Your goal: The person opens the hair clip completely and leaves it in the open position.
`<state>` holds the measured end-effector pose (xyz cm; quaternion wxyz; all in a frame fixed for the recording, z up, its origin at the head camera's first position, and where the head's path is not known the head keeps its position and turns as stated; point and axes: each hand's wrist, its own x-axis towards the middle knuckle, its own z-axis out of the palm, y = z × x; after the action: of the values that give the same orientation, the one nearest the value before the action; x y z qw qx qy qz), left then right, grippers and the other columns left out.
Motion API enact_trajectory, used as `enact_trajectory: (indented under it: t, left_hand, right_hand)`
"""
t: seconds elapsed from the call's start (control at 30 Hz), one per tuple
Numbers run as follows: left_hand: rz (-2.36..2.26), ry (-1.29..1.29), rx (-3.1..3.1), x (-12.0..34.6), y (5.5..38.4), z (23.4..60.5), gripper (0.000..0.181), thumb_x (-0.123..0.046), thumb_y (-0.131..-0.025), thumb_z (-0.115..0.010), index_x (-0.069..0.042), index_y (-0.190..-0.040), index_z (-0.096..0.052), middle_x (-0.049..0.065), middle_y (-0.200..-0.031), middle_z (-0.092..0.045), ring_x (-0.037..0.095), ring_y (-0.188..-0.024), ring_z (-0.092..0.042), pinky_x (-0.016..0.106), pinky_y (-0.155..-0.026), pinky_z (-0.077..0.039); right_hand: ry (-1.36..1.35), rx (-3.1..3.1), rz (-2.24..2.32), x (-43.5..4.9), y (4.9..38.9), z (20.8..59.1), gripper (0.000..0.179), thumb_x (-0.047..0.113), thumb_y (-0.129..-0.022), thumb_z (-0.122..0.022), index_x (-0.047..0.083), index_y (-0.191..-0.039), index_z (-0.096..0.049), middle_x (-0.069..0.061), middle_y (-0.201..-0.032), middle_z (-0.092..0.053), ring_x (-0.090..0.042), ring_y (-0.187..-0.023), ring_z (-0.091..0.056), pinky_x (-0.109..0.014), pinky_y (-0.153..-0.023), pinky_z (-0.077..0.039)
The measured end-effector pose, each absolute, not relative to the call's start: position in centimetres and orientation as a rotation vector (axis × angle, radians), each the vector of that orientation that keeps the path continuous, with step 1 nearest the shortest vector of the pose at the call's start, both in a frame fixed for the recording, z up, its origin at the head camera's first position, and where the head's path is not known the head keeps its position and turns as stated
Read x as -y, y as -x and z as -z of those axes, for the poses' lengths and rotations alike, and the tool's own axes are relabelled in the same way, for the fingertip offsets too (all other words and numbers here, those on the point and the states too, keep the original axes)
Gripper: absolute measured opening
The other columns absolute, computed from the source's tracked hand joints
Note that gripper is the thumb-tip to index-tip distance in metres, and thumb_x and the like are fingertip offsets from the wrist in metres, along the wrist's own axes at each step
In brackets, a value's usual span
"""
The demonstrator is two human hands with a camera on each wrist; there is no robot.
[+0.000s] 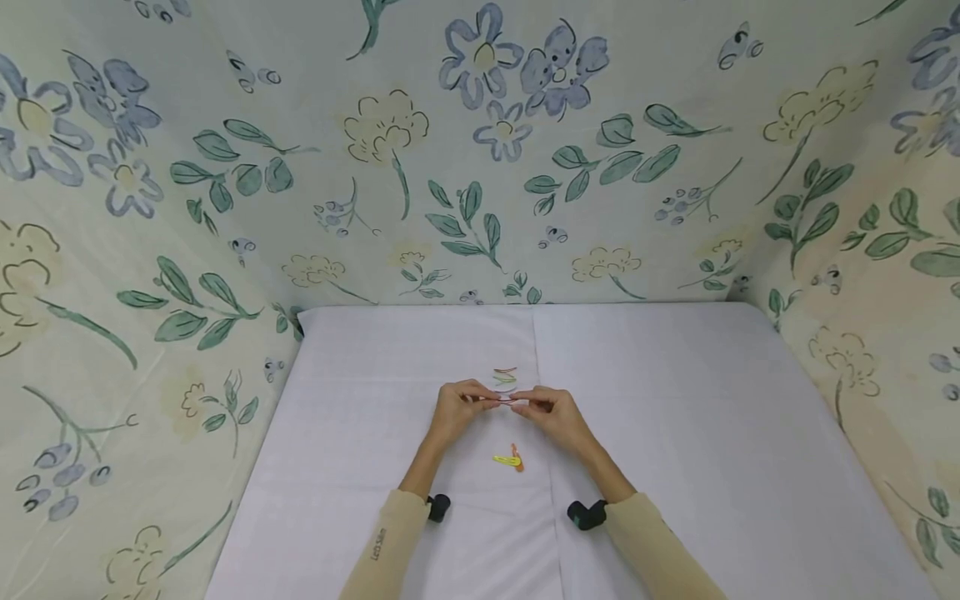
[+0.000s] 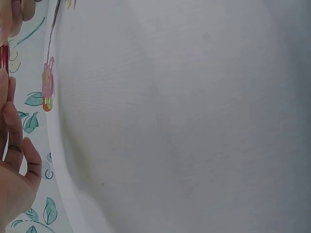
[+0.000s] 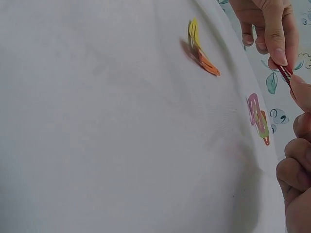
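Note:
A red snap hair clip (image 3: 285, 75) is stretched between my two hands above the table. My left hand (image 1: 456, 411) pinches one end between thumb and fingertips. The other end is in the pinch of my right hand (image 1: 558, 418), its remaining fingers curled in the right wrist view. Just beyond the hands lie several clips, among them a pink clip (image 3: 252, 104), a green clip (image 3: 262, 125) and an orange one partly hidden beneath. Nearer my body, a yellow clip (image 3: 194, 33) and an orange clip (image 3: 209, 66) lie touching at an angle.
A white cloth (image 1: 375, 367) with seams and light folds covers the table. Floral curtains (image 1: 480, 233) hang along its back, left and right sides. Dark wrist cameras (image 1: 587, 515) sit at both sleeve cuffs.

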<state>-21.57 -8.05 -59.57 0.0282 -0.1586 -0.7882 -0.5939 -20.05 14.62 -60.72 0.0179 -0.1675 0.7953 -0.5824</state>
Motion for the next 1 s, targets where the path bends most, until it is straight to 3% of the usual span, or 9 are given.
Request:
enact_trajectory:
  t: [0.23, 0.53, 1.0]
  left_hand:
    - [1.621, 0.414, 2.548, 7.6, 21.5, 59.7, 0.006, -0.006, -0.079, -0.087, -0.007, -0.084, -0.084, 0.009, -0.084, -0.08, 0.009, -0.068, -0.058, 0.018, -0.063, -0.046]
    - [1.287, 0.373, 2.687, 6.9, 21.5, 59.9, 0.006, -0.008, -0.078, -0.088, -0.01, -0.082, -0.084, 0.004, -0.083, -0.079, 0.012, -0.07, -0.062, 0.019, -0.065, -0.048]
    - [1.277, 0.308, 2.773, 6.7, 21.9, 59.7, 0.004, -0.007, -0.081, -0.086, -0.01, -0.083, -0.083, 0.005, -0.084, -0.079, 0.007, -0.066, -0.058, 0.02, -0.062, -0.046]
  right_hand:
    - [0.436, -2.556, 1.747, -14.7, 20.2, 61.5, 0.021, 0.018, -0.09, -0.081, 0.011, -0.11, -0.081, -0.001, -0.069, -0.049, -0.006, -0.062, -0.041, -0.018, -0.056, -0.033]
    - [0.456, -2.79, 1.512, -14.2, 20.3, 62.2, 0.017, 0.014, -0.088, -0.084, 0.008, -0.103, -0.082, 0.004, -0.067, -0.054, -0.005, -0.06, -0.044, -0.018, -0.054, -0.035]
    - [0.471, -2.914, 1.385, -13.9, 20.9, 62.7, 0.018, 0.014, -0.087, -0.084, 0.008, -0.104, -0.082, 0.005, -0.066, -0.052, -0.004, -0.058, -0.042, -0.019, -0.053, -0.034]
